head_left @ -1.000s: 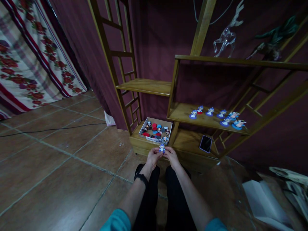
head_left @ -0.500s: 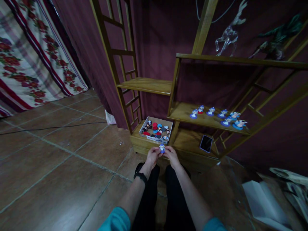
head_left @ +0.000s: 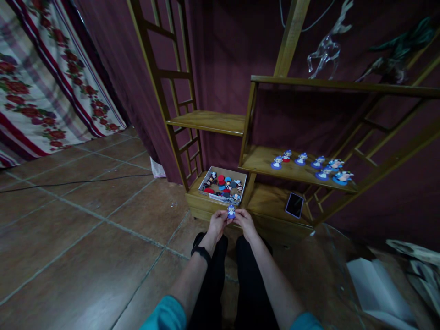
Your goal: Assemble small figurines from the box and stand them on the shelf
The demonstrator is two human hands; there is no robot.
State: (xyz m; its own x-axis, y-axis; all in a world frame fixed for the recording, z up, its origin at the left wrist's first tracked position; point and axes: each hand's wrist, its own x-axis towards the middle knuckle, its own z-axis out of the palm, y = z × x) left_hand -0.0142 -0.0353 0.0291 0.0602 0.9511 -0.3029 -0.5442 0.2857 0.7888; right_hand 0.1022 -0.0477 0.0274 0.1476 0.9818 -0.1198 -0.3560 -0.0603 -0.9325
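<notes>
Both of my hands hold one small purple-and-white figurine [head_left: 231, 211] upright in front of the shelf's lower edge. My left hand [head_left: 217, 223] pinches it from the left, and my right hand [head_left: 245, 221] grips its right side. Just beyond my hands, a shallow cardboard box [head_left: 222, 198] contains several loose figurines and red, blue and dark round pieces. On the middle shelf [head_left: 254, 158] to the right stand several similar figurines, such as a purple one [head_left: 277, 162] at the left end and a blue-based one [head_left: 342, 178] at the right end.
A dark-screened phone or tablet [head_left: 294, 205] lies on the bottom shelf. Above, a clear horse-like ornament [head_left: 326, 52] and a dark green sculpture [head_left: 400, 57] stand on the top shelf. A white open box [head_left: 378, 288] rests on the floor at right; a black cable [head_left: 79, 182] crosses the tiles.
Nearly everything is the same. The figurine stays between my two hands, with at most a tiny shift.
</notes>
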